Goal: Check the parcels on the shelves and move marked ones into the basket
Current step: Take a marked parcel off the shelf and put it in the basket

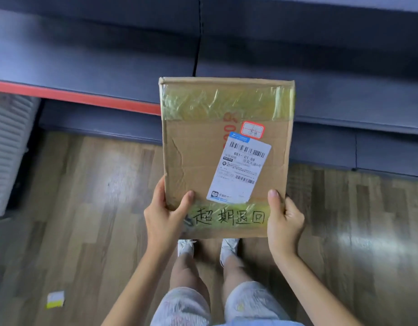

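I hold a flat cardboard parcel [196,156] in front of me, above my feet. Yellowish tape wraps its top and bottom ends. A white shipping label [241,170] with barcodes and a small red-framed sticker [253,130] sit on its face. Black handwritten characters [229,217] run along the bottom tape. My left hand [164,217] grips the lower left corner, thumb on the face. My right hand [284,220] grips the lower right corner the same way. No basket is in view.
Dark blue shelf boards [97,55] with a red front edge [73,96] run across the top, no parcels visible on them. A grey ribbed object [7,149] stands at the left. A small white and yellow paper scrap [55,299] lies on the wooden floor [85,208].
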### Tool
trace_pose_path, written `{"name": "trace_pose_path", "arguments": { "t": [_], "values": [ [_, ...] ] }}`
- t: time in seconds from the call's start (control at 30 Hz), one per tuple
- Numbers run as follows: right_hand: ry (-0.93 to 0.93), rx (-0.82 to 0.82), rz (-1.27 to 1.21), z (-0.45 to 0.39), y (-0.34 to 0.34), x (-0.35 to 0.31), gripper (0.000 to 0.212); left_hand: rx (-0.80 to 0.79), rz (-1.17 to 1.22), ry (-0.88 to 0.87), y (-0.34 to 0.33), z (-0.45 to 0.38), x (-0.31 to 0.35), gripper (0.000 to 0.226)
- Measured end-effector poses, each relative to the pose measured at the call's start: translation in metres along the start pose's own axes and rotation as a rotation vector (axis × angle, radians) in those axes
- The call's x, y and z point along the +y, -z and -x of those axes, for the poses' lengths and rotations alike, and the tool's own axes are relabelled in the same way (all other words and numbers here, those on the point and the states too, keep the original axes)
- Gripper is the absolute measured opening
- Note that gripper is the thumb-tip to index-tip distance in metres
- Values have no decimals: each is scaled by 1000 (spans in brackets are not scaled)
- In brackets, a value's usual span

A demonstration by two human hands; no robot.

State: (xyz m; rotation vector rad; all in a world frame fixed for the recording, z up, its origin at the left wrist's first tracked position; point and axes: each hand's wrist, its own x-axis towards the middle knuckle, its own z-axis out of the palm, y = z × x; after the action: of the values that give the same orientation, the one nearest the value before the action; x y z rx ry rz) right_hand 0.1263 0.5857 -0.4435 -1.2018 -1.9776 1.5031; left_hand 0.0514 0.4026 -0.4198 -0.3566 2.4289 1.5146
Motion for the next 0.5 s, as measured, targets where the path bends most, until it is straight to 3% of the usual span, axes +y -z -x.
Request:
{"name": "trace_pose_path", "arguments": {
  "t": [0.33, 0.5],
  "values": [
    [-81, -16, 197, -25, -39, 127, 29, -39, -134, 142, -61, -45, -116, 44],
    [-110, 7, 233, -40, -66, 185, 38, -87, -168, 102, -94, -78, -163, 50]
  ]
}}
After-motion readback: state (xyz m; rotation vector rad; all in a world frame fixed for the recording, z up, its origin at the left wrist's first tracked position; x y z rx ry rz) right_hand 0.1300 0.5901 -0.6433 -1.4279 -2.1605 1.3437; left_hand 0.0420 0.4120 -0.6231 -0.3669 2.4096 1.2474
